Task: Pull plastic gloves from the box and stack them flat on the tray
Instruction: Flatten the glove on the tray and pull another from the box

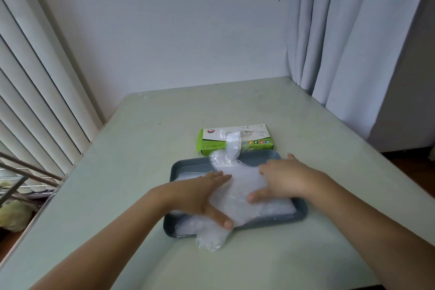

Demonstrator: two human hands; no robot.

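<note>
— So, what's nearest the tray (302,212) on my feed?

— A crinkled flap of the clear plastic gloves (237,195) spills over the tray's near rim onto the pale green table (141,148). The rest of the pile lies inside the tray.

— And the hands?

— I see both spread flat, palms down, pressing the pile. The left hand (202,193) sits over the tray's left half, thumb stretched toward the near rim. The right hand (284,179) covers the right half, fingers splayed. Neither grips anything.

— Beyond the tray?

— The green and white glove box (256,142) lies touching the tray's far rim. One glove (233,146) trails from its opening down into the tray.
</note>
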